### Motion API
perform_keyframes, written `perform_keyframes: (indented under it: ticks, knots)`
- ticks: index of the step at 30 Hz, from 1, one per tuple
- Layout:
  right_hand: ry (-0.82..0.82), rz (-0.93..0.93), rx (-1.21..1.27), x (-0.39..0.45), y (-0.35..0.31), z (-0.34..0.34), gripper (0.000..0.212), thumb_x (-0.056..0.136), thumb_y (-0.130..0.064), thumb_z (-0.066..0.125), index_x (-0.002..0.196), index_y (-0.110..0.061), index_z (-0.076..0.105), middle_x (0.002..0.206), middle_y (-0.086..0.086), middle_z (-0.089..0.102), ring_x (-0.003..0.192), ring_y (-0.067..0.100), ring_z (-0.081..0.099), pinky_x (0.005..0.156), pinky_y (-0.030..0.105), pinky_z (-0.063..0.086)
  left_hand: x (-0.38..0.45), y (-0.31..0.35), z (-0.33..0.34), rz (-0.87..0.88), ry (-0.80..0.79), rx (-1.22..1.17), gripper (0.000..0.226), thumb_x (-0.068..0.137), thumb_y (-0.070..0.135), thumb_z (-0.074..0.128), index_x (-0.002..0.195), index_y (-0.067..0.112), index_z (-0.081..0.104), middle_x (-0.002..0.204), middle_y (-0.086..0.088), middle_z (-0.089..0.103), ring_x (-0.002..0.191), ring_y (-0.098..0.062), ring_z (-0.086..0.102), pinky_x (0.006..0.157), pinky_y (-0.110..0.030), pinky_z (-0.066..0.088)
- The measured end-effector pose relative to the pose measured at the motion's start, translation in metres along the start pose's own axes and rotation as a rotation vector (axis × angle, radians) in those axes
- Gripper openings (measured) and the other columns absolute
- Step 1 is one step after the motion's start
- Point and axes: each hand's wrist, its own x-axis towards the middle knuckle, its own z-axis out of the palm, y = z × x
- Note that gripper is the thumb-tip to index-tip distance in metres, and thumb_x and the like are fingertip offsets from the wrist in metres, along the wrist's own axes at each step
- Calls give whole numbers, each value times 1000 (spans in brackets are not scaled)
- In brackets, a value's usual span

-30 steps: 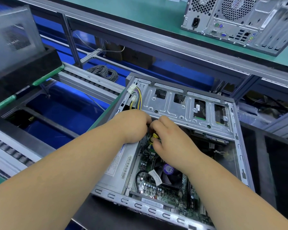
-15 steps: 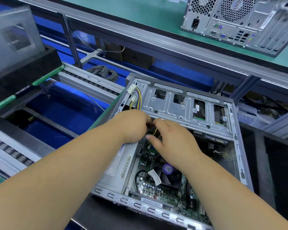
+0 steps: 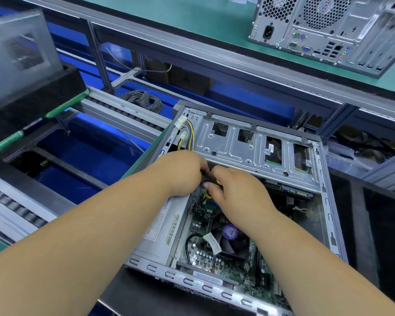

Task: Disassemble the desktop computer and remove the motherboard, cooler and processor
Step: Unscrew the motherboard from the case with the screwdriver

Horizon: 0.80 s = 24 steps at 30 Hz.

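Observation:
The open desktop case lies on its side in front of me. Inside it are the green motherboard, the black cooler fan with a purple sticker, and the silver power supply. A metal drive cage spans the far end. Both hands reach in just below the cage. My left hand is curled around a dark connector. My right hand pinches the yellow power wires beside it. The processor is hidden under the cooler.
A loose white plug with coloured wires hangs at the case's far left corner. A second computer tower stands on the green bench behind. A roller conveyor, a grey cable coil and a blue bin lie to the left.
My right hand has slid up along the yellow wires until it touches my left hand. My left hand has barely moved.

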Motion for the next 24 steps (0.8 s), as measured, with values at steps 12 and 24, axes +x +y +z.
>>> perform_keyframes:
  ticks: [12, 24]
  knots:
    - [2, 11, 9, 0, -1, 3, 27, 97, -39, 49, 112, -17, 53, 97, 2, 60, 89, 27, 54, 65, 36, 35, 0, 1, 1, -20, -2, -14, 36, 84, 9, 47, 97, 35, 68, 87, 3, 67, 82, -21, 62, 74, -34, 54]
    - [-47, 23, 119, -1, -2, 4, 26, 92, -31, 54, 112, -15, 47, 101, 4, 56, 91, 28, 51, 64, 35, 33, 0, 1, 1, -27, 2, 27, 35, 84, 8, 47, 98, 32, 67, 90, 2, 68, 83, -20, 62, 72, -32, 53]
